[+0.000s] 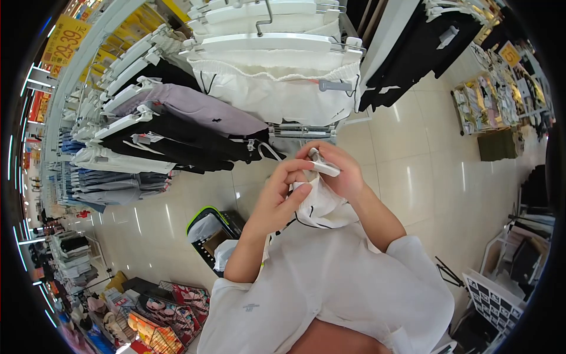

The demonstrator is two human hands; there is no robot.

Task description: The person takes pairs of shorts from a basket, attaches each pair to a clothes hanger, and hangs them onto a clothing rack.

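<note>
In front of my chest, both hands are closed around a white clip hanger [325,167] and a white garment with black cord or trim [321,206]. My right hand [345,171] grips the hanger's end near its clip, its fingers curled over it. My left hand [274,197] pinches the garment's upper edge just beside the hanger, thumb and fingertips bent together. The garment bunches between the hands and hangs against my white shirt. Part of the hanger is hidden behind the fingers. White shorts [277,88] on hangers hang on the rack just ahead.
A rack to the left carries black trousers [183,133], lilac trousers [188,103] and blue garments [118,183]. Dark trousers [407,53] hang at the upper right. A black basket with a green rim [203,213] stands beside me on the tiled floor [407,159]. Merchandise bins [492,97] are farther right.
</note>
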